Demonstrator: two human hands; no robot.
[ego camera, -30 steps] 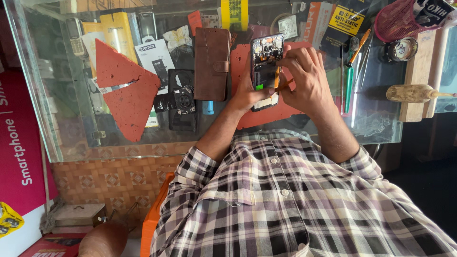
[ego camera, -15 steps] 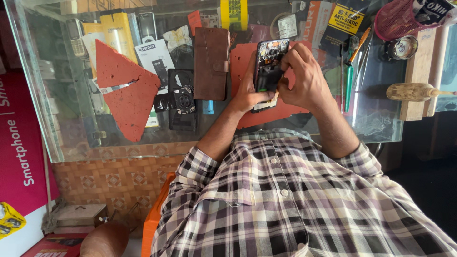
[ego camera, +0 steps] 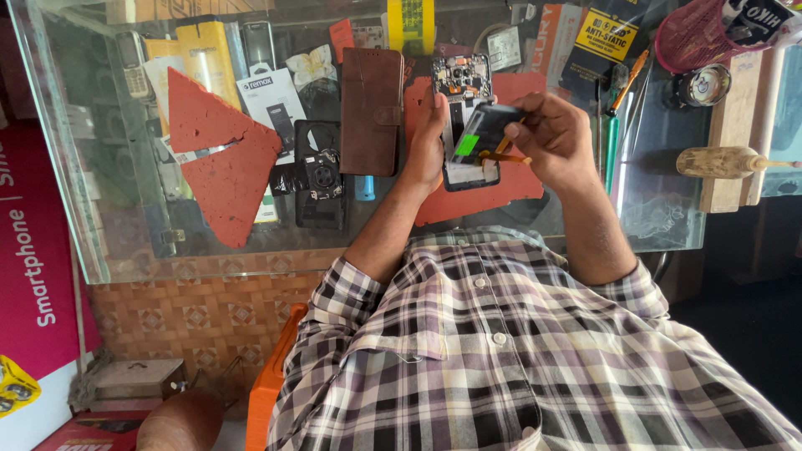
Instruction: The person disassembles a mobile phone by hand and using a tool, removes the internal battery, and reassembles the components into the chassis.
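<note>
The left hand (ego camera: 428,142) is gripping the opened phone (ego camera: 464,117) above the glass tabletop (ego camera: 652,209). The right hand (ego camera: 555,138), fingers pinching, is now tilting a dark battery (ego camera: 480,134) up from it, probably freeing it, where earlier both hands were covering the phone.

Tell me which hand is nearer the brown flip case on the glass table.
Left. The left hand, gripping the opened phone, is just beside the brown flip case; the right hand holds a black part beyond the phone.
</note>
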